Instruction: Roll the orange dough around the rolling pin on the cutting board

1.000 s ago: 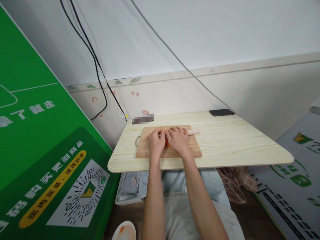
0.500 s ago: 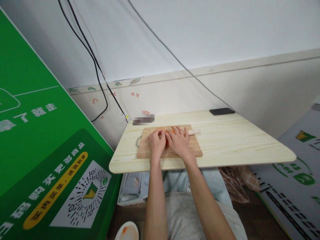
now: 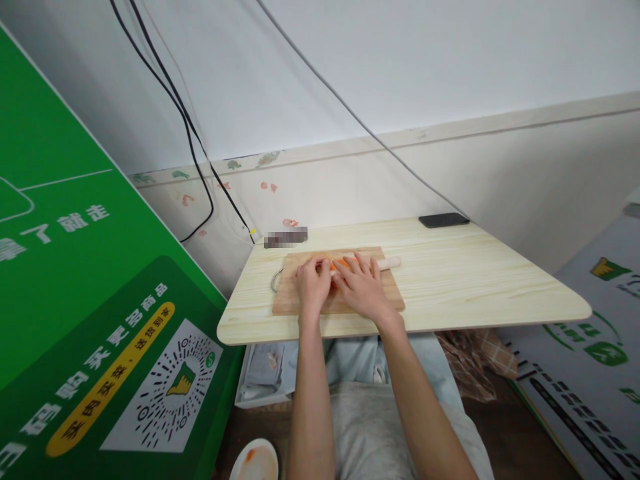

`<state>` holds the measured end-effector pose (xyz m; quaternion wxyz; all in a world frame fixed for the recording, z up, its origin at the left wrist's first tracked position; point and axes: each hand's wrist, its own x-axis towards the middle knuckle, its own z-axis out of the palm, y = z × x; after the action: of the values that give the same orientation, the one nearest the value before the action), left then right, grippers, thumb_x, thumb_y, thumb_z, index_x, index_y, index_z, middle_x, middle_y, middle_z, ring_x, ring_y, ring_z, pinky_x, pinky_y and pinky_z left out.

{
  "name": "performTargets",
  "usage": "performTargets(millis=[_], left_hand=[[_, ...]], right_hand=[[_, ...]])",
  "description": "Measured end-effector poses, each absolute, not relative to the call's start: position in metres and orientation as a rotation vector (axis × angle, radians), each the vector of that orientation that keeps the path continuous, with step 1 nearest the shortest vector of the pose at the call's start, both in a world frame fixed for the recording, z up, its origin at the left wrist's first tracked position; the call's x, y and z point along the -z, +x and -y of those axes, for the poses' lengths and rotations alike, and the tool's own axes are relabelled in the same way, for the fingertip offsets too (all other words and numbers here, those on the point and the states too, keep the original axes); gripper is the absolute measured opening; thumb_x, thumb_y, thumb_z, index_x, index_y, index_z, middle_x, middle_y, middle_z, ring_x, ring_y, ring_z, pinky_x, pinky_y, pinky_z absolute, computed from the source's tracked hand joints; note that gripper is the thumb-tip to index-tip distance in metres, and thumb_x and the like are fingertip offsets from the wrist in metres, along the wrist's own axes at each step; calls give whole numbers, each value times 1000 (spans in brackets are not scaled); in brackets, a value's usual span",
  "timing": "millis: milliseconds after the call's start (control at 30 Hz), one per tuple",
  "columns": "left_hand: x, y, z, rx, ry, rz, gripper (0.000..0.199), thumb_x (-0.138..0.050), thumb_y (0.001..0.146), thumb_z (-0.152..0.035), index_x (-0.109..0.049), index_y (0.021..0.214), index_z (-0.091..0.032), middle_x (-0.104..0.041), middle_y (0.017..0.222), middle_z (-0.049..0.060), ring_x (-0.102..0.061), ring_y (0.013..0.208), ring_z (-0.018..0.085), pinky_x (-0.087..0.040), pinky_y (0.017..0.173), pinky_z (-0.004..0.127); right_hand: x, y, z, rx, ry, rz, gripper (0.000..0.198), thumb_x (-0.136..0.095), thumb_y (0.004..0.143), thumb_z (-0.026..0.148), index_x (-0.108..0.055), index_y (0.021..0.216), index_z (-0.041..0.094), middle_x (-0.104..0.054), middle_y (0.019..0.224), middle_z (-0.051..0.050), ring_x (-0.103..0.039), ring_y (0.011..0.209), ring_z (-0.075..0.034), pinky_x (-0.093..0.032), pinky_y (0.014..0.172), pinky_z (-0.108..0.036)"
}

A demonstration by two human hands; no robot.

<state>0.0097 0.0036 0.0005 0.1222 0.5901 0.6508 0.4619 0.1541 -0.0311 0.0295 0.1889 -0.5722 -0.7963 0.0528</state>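
A wooden cutting board (image 3: 290, 303) lies on the table under both hands. My left hand (image 3: 313, 283) is closed at the board's left part, thumb and fingertips together; what they grip is mostly hidden. My right hand (image 3: 361, 287) lies beside it with its fingers stretched and spread over an orange thing (image 3: 340, 265), whose kind I cannot make out. From behind the right fingers a pale, round-ended handle (image 3: 393, 263) sticks out past the board's right edge. The rest of that tool is covered.
A black phone (image 3: 444, 220) lies at the table's (image 3: 475, 280) back edge, and a blurred dark object (image 3: 286, 237) at the back left. A metal loop (image 3: 276, 280) is on the board's left side. A white plate (image 3: 256, 460) with orange stains is below, left of my arms.
My right hand has shifted slightly, its wrist moving outward to the right, and more of the orange thing shows between the hands. The left hand stays nearly in place.
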Motion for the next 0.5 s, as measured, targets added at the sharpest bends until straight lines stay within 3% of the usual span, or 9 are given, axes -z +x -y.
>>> performTargets(millis=[167,500], left_hand=[[-2,11,-3,-1357,1712,-1876,23,-59,99,-32,-80,103,-23,-83,106,10,-75,102,25,-55,99,40],[-3,11,-1,-1357,1708,-1891,24,-58,100,-32,-80,103,-23,-83,107,9,-75,103,25,-55,99,38]], right_hand=[[-18,143,21,-16,-1587,2124,52,-30,115,39,-66,149,25,-57,163,-11,-34,161,-32,-9,134,-61],[-39,163,41,-243,-1590,2319,54,-32,114,38,-53,162,24,-48,171,-9,-30,164,-31,-11,134,-63]])
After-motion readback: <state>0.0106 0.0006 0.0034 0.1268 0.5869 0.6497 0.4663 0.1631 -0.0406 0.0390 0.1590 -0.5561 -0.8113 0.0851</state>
